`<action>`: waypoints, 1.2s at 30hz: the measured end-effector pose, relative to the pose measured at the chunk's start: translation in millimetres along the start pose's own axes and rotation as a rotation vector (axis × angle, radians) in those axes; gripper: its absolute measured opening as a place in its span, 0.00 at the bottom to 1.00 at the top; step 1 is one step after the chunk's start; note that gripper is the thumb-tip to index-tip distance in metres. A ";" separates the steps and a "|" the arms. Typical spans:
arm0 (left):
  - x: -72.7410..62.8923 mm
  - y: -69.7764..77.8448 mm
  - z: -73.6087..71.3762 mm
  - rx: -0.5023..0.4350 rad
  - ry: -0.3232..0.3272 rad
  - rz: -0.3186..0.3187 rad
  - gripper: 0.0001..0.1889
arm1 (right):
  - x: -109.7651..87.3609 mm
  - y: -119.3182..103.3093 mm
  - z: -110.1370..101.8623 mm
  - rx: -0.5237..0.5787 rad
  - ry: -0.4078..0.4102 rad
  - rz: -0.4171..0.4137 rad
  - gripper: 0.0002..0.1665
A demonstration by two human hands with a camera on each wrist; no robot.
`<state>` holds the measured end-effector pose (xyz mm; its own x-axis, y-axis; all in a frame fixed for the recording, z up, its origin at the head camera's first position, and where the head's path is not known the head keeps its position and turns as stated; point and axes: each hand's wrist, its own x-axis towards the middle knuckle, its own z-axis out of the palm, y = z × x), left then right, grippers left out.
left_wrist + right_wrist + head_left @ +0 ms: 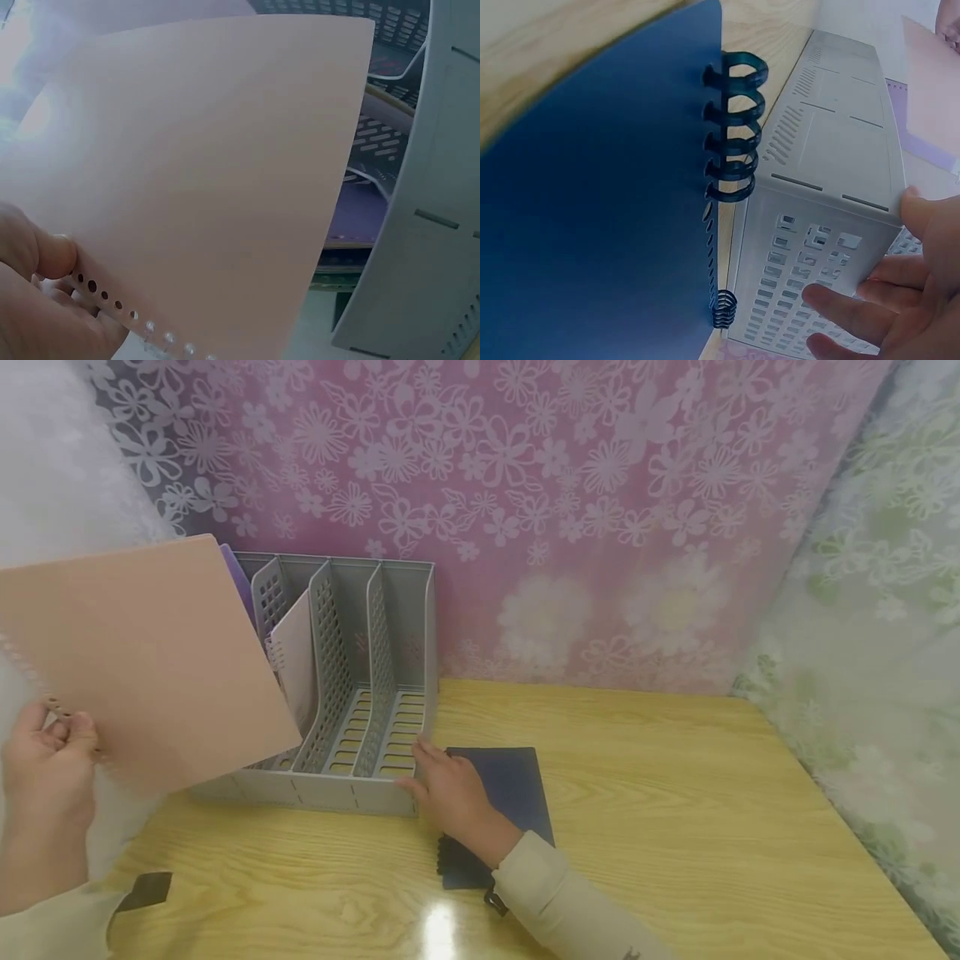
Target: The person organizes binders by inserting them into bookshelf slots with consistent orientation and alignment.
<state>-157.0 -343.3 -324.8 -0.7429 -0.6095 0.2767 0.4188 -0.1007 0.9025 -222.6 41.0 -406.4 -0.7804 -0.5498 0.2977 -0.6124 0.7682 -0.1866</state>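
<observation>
A peach-coloured spiral notebook (142, 660) hangs tilted in front of the left part of a grey file organizer (375, 795). My left hand (56, 760) pinches its edge with the row of binding holes, thumb on the cover. At the organizer's front right corner is my right hand (453, 789); its thumb lies at the front edge, its fingers against the perforated side wall (780, 277). A dark blue spiral notebook (517, 785) lies on the table, partly beneath my right wrist. Inside the organizer, a pale spiral notebook (294, 652) leans in one slot and a purple item (238, 578) in the leftmost.
Perforated dividers (326, 652) part the organizer's slots. It stands on a wood-grain table (660, 793) near a pink flowered backdrop (480, 460). More flowered sheeting (885, 610) runs along the right edge. Several stacked coloured edges (341, 262) show behind the peach notebook in the left wrist view.
</observation>
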 end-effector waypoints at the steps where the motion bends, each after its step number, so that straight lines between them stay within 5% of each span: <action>1: 1.3 0.8 0.2 0.003 0.041 -0.002 0.13 | -0.2 0.0 0.3 0.002 0.003 -0.003 0.36; 6: 7.1 3.3 1.8 -0.066 0.141 0.001 0.17 | -0.6 -0.1 0.8 0.042 0.003 -0.004 0.36; 11: 6.0 0.4 9.8 -0.029 0.196 0.028 0.11 | -0.7 0.9 3.1 0.070 0.000 -0.003 0.36; 18: 0.2 0.7 31.9 0.022 0.251 -0.058 0.06 | -1.0 1.6 5.8 0.064 0.011 -0.002 0.36; 25: -1.4 -6.0 49.0 0.050 0.225 0.031 0.09 | -0.5 0.2 6.8 0.091 -0.013 0.014 0.37; 30: -2.4 -14.1 60.6 0.035 0.193 0.008 0.12 | -1.2 1.0 6.6 0.071 -0.015 0.018 0.36; 36: -3.2 -35.2 81.8 0.031 0.150 0.060 0.14 | -1.4 0.5 5.7 0.063 -0.017 0.022 0.37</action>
<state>-212.2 -273.5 -330.5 -0.6299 -0.7246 0.2797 0.4415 -0.0378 0.8965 -222.6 40.2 -412.3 -0.7955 -0.5389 0.2770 -0.6013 0.7584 -0.2515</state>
